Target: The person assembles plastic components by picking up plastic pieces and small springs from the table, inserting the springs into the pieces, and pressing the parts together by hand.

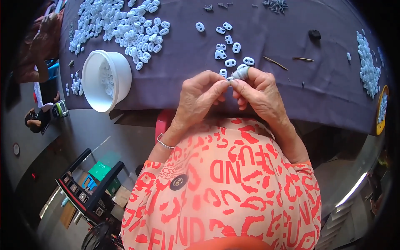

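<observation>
My left hand (201, 96) and my right hand (263, 93) meet at the table's near edge. Thumbs and fingers of both are pinched on a small white cord lock (229, 79), an oval plastic piece with two holes. Pale wrapping (241, 73) covers a finger of my right hand. Just beyond my fingertips lie several loose white cord locks (230, 63), some touching each other. The held piece is partly hidden by my fingers, so its exact state cannot be made out.
A large heap of white pieces (121, 25) covers the far left. A white tub (125, 79) tips toward the left edge. Small springs (276, 6) lie at the back, with two thin brown sticks (275, 63), a dark lump (314, 34) and another white pile (367, 68) to the right.
</observation>
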The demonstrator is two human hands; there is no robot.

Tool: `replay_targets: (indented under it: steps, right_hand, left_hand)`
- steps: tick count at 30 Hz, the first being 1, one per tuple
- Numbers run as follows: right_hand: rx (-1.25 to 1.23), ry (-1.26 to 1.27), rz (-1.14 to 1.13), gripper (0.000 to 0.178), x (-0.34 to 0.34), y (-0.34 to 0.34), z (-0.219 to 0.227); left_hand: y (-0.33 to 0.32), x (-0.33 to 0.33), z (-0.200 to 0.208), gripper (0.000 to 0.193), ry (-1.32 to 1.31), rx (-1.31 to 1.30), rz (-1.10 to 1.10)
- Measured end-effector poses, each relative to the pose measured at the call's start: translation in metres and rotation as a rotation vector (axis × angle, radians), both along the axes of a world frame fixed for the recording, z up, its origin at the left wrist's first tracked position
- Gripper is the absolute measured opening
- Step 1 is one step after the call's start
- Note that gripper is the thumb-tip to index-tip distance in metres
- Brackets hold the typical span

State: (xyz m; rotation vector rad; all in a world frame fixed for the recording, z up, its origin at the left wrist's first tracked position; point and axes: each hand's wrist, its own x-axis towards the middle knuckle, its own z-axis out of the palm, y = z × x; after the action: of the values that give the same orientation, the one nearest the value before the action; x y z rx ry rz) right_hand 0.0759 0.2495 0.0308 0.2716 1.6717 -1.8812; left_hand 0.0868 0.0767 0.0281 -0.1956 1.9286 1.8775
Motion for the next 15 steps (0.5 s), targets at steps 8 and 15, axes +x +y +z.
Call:
replay_targets:
  steps: [8,15]
  right_hand:
    - [-0.005,0.014,0.024,0.012,-0.0023,0.0017,-0.0049]
    - [-0.072,-0.017,-0.011,0.013,-0.0006,0.0045,-0.0057]
  left_hand:
    - [0.0005,-0.0022,-0.0052,0.013,0.055,0.020,-0.006]
    - [0.0031,-0.0017,-0.0007,0.010,-0.009,0.026,0.026]
